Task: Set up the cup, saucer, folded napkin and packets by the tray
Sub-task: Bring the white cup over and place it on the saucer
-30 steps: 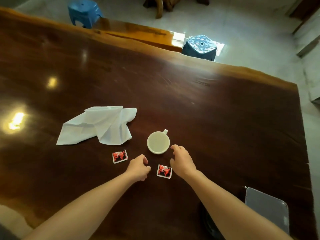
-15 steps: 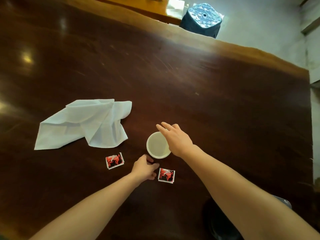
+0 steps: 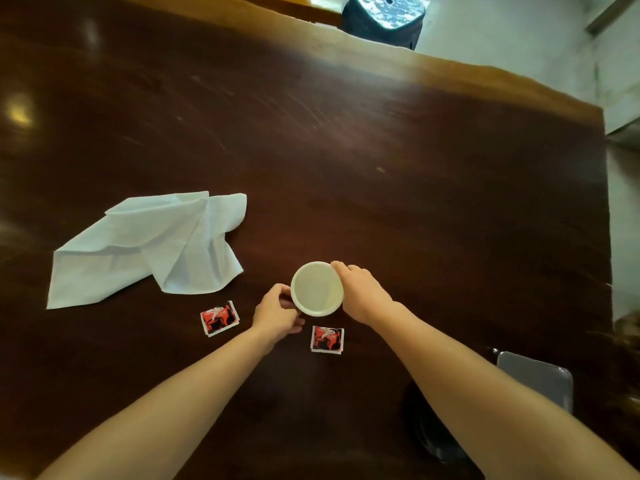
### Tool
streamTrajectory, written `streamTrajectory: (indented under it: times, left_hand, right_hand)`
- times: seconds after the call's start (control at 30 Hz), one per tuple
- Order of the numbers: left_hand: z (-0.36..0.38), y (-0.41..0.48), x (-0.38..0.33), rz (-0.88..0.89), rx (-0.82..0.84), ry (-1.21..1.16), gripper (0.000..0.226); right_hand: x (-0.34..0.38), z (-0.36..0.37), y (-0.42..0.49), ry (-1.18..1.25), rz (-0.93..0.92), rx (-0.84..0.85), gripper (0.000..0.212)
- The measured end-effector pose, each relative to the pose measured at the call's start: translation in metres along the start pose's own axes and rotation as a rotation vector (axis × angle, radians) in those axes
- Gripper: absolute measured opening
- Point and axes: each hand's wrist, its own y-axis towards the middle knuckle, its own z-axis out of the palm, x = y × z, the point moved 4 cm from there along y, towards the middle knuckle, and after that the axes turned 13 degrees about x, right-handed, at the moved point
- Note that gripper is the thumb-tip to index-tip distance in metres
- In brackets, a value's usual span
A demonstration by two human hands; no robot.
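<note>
A white cup (image 3: 317,288) stands on the dark wooden table (image 3: 381,168), seen from above, its handle hidden. My right hand (image 3: 363,294) grips its right side. My left hand (image 3: 277,313) curls against its lower left side, thumb and fingers touching the wall. Two red and black packets lie flat: one (image 3: 220,318) left of my left hand, the other (image 3: 327,339) just below the cup between my wrists. A crumpled white napkin (image 3: 149,247) lies unfolded to the left. A grey tray (image 3: 535,379) shows partly at the lower right.
A dark round object (image 3: 433,441) lies under my right forearm, mostly hidden. A blue stool (image 3: 384,15) stands beyond the table's far edge. The table's right edge runs close to the tray.
My right hand came from above the cup down onto its right side. My left hand moved up from the lower packet to the cup's left side. The camera tilted closer.
</note>
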Motion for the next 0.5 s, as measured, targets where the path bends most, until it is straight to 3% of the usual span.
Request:
streamTrajectory:
  times: [0.17,0.4,0.43,0.5]
  left_hand:
    - [0.002,0.001,-0.008,0.052,-0.053,-0.084,0.038]
    - [-0.012,-0.003,-0.011,0.122,-0.123,-0.188,0.036]
    - [-0.015,-0.004,-0.011,0.133,-0.128,-0.201,0.035]
    - [-0.017,-0.006,-0.011,0.151,-0.122,-0.206,0.035]
  right_hand:
    - [-0.014,0.027,-0.013,0.277,0.11,0.024,0.044]
    - [-0.019,0.051,-0.022,0.864,0.18,0.218,0.024]
    - [-0.021,0.05,-0.021,0.891,0.185,0.207,0.027]
    - [-0.025,0.047,-0.018,0.824,0.182,0.124,0.052]
